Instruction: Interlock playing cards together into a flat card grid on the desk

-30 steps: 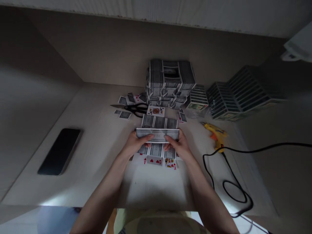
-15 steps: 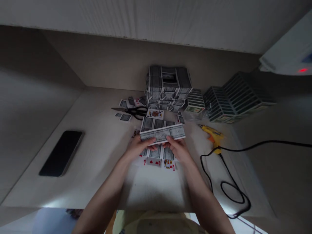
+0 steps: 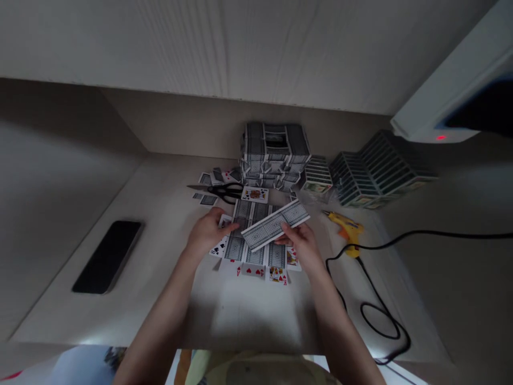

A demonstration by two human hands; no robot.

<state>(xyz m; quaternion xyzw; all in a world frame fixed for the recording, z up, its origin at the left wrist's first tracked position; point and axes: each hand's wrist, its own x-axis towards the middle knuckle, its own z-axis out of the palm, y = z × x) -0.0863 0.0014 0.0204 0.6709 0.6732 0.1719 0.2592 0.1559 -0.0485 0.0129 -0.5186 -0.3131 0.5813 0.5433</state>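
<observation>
My right hand (image 3: 301,243) pinches a long strip of joined playing cards (image 3: 276,225), grey patterned backs facing up. The strip slants up to the right above a panel of playing cards (image 3: 236,250) lying on the table, covering part of it. Face-side flaps stick out around the panel, among them a king of hearts (image 3: 278,275) at the near edge and a spade card (image 3: 218,247) on the left. My left hand (image 3: 208,231) is at the panel's left edge, its thumb stretched over the card backs and apart from the fingers. It holds nothing that I can see.
Behind the panel are a king card (image 3: 255,194), black scissors (image 3: 224,191) and a stacked card structure (image 3: 276,152). Rows of cards (image 3: 385,168) stand back right. A yellow glue gun (image 3: 348,230) with a looping black cord lies right, a phone (image 3: 108,258) left.
My left hand has let go of the card strip and moved left to the panel's edge. The strip, now in my right hand only, has tilted more steeply. The view has shifted slightly.
</observation>
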